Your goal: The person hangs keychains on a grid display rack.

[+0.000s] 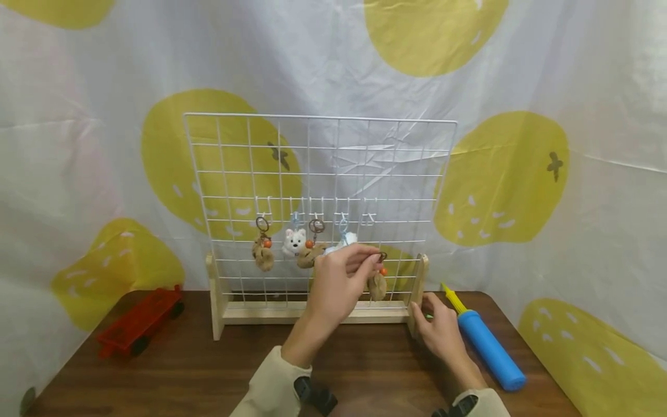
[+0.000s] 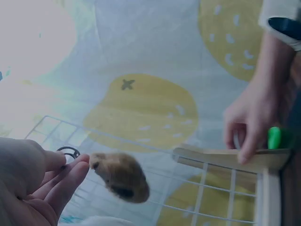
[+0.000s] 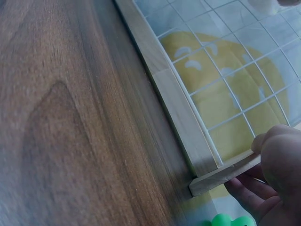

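Note:
My left hand [image 1: 339,281] pinches the dark metal ring of a brown plush keychain [image 1: 377,286] with an orange bead. In the left wrist view the brown plush [image 2: 123,178] dangles beside the fingertips. Just above it, a white hook [image 1: 369,219] is fixed on the white wire grid rack [image 1: 359,174]. My right hand [image 1: 440,327] grips the rack's right wooden post [image 1: 418,289], thumb on one side and fingers on the other, as the right wrist view shows. Other keychains hang to the left: brown plush [image 1: 263,256], white dog [image 1: 294,241], another brown plush [image 1: 311,255], and a white one [image 1: 350,238] partly behind my left hand.
At the left of the wooden table [image 1: 219,376] stands a red toy cart [image 1: 138,321]. A blue hand pump [image 1: 492,350] with a yellow nozzle lies right of my right hand. Beside the post's foot sits a small green object [image 3: 230,220]. A lemon-patterned curtain [image 1: 323,63] hangs behind.

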Action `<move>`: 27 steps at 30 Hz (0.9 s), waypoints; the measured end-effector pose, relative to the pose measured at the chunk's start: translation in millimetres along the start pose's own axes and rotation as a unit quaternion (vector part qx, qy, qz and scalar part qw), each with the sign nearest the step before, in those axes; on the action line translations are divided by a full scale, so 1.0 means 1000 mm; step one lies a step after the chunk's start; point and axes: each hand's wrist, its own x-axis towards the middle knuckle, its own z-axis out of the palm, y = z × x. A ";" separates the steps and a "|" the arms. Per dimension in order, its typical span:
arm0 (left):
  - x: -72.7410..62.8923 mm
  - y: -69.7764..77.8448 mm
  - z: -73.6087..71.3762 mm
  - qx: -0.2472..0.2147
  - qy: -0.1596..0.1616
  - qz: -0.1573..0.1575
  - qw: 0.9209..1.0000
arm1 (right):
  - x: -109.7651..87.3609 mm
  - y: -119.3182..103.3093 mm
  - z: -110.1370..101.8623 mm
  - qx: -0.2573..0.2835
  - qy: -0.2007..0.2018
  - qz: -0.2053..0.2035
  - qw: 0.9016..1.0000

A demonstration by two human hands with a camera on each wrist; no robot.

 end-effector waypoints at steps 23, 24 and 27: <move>0.051 0.008 0.003 0.161 0.061 -0.038 0.984 | 0.000 0.003 0.001 0.003 -0.002 0.009 1.000; 0.051 0.007 0.004 0.174 0.061 -0.035 0.982 | 0.000 0.003 0.001 0.003 -0.003 0.011 1.000; 0.050 0.005 0.005 0.194 0.063 -0.012 0.979 | 0.001 0.003 0.001 0.002 -0.004 0.013 1.000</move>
